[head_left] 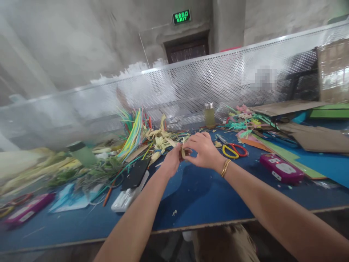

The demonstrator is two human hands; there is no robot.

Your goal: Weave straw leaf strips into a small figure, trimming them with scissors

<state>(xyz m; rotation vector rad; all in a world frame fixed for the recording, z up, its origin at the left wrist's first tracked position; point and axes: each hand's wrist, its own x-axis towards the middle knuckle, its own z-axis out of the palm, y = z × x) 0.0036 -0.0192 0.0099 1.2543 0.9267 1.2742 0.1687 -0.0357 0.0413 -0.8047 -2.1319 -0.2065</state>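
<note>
Between both hands (171, 162) (204, 151), a pale strip (183, 152).

A small pale yellow strip (185, 151), thin and husk-like, is pinched between the fingertips of the left hand (172, 160) and the right hand (204, 150). It stands roughly upright, held just above the blue surface (207, 196). It is mostly hidden by the fingers, and its finer shape is too blurred to tell.

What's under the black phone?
The flat black phone lies on a white ridged plastic slab on the blue table top. Only the slab's near end shows; the rest is covered. The left hand and right hand pinch a pale yellow scrap.
</note>
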